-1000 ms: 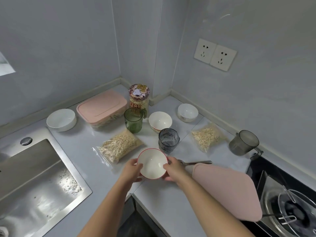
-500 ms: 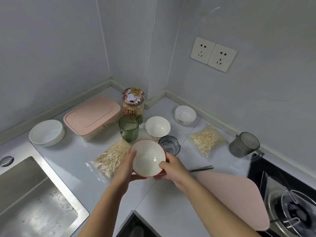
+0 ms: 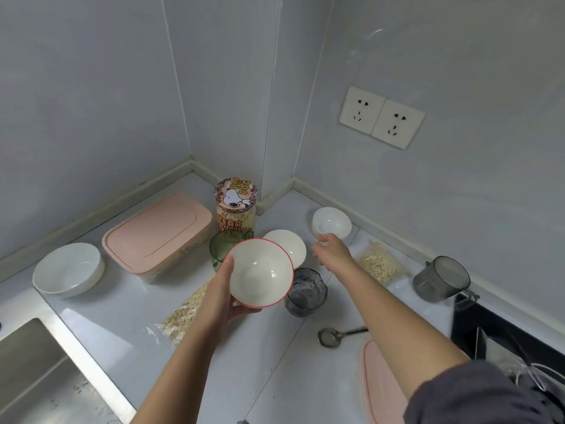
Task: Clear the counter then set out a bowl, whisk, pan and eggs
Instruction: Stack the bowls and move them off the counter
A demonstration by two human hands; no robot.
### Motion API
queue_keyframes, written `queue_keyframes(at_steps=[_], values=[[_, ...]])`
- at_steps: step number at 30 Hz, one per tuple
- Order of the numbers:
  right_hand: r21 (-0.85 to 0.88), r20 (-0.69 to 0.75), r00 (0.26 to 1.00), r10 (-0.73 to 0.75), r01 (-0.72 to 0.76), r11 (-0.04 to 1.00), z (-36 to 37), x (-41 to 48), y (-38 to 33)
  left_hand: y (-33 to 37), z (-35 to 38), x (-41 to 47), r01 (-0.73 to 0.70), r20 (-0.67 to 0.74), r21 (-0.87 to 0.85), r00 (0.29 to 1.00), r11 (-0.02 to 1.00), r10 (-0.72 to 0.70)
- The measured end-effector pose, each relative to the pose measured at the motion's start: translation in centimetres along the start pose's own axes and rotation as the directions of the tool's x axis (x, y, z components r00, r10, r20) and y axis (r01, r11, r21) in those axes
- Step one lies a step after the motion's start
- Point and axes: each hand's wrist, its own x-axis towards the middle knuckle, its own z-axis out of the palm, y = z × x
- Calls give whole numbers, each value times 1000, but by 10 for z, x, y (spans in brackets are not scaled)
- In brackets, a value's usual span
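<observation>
Left hand [image 3: 220, 296] holds the red-rimmed bowl [image 3: 260, 273] up off the table [image 3: 275, 356], grip clamped on its near-left rim w/ thumb on the edge & fingers under. Bowl tilts twd the camera, over mid-table, in front of green cup [image 3: 220, 247] & speckled bowl [image 3: 290, 244]. Right hand [image 3: 331, 249] is out by the small white bowl [image 3: 331, 221] near the back-right edge, grip loosely curled, holding nothing; can't tell if it touches the rim. Grey glass [image 3: 305, 292] sits just beside the held bowl, spoon [image 3: 336, 335] nearer the front edge, pink-lidded box [image 3: 156, 234] twd the back-left
</observation>
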Motion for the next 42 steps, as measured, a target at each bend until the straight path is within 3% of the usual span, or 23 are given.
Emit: queue_keyframes(at_steps=[3,8,15,18,22,27,31,35,42], values=[[-62,84,991,106,-101,993,10,28,7,5,4,4,8,7,20,1000,1000,-8],[-21,150,963,224,-224,974,29,59,19,10,9,11,19,-23,47,1000,999,-18],[-73,204,971,122,-109,991,46,78,26,12,15,18,38,-63,44,997,998,-35],[-39,129,987,97,-92,995,39,71,17,13,16,22,41,-78,55,996,998,-37],[167,30,995,99,-103,981,2,54,-5,13,18,22,30,-76,76,997,997,-25],[192,-101,993,-58,77,978,-50,17,-44,8,21,20,32,-70,95,997,995,-25],[38,17,977,-213,213,976,-65,-28,-64,3,31,16,19,-57,157,998,987,-10],[29,177,951,-255,254,967,-55,-67,-66,3,44,10,35,-26,189,999,981,-31],[-101,191,940,-283,306,947,-42,-95,-43,9,58,-5,35,53,225,997,974,-48]])
